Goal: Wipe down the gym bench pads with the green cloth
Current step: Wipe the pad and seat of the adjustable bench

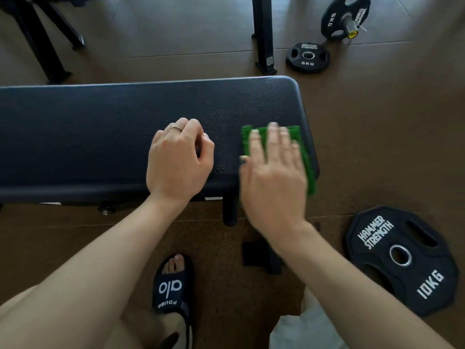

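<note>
Two hands are set on the bench (pixel 100 127): the green cloth (pixel 305 157) is pressed flat at centre right by the spread right hand (pixel 274 177); the left hand (pixel 176 159) is loosely curled, empty. Wiping is underway; a leftward sweep is judged next.

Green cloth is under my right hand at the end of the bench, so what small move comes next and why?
Probably sweep the right hand with the green cloth leftward along the bench pad. The cloth sits at the pad's right end, droplets dot the surface beside it, and the left hand rests in that path, so lift it first.
</note>
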A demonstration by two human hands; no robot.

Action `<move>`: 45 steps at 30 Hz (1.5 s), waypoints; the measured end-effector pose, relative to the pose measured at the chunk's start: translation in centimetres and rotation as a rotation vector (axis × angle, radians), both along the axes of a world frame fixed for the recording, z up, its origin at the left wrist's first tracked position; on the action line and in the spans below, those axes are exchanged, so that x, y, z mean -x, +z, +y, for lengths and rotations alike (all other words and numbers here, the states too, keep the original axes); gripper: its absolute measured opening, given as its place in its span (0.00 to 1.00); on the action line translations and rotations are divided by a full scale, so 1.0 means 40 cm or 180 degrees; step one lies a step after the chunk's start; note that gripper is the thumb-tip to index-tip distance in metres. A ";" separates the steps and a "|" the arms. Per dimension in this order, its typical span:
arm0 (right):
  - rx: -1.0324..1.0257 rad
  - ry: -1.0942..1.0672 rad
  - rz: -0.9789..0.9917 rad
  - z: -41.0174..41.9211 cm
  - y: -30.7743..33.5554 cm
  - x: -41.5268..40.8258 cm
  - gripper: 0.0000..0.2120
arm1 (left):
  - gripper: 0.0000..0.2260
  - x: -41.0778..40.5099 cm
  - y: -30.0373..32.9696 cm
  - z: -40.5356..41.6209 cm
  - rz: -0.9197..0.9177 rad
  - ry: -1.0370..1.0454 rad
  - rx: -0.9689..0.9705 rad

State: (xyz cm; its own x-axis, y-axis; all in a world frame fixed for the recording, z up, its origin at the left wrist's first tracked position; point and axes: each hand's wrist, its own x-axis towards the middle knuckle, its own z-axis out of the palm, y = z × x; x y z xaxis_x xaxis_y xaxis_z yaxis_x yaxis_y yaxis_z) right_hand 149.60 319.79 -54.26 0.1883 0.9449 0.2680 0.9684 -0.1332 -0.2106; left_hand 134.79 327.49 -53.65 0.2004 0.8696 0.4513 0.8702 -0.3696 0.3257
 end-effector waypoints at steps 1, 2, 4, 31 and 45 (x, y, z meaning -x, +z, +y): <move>0.0040 0.0207 0.0030 0.013 -0.001 0.038 0.26 | 0.09 0.002 -0.001 0.000 -0.0025 0.0000 -0.0014; 0.0087 0.0407 0.0058 0.024 -0.001 0.062 0.26 | 0.10 0.005 -0.002 0.000 -0.0064 -0.0007 -0.0035; 0.0106 0.0732 0.0011 0.039 0.000 0.058 0.26 | 0.10 0.010 -0.001 -0.003 -0.0163 -0.0020 -0.0083; 0.0643 0.0275 0.0247 0.053 0.032 0.112 0.30 | 0.21 0.378 0.016 0.080 0.0594 0.0094 0.0468; 0.0885 0.0048 0.0339 0.183 0.048 0.177 0.27 | 0.20 0.387 0.006 0.084 0.0416 -0.0090 0.0547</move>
State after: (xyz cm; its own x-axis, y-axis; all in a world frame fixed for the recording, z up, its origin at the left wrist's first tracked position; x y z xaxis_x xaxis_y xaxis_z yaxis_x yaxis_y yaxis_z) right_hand 142.50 327.12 -52.33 0.1869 0.9821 -0.0221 0.9452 -0.1859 -0.2685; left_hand 119.30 330.84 -53.43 0.2729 0.9247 0.2654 0.8992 -0.3432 0.2712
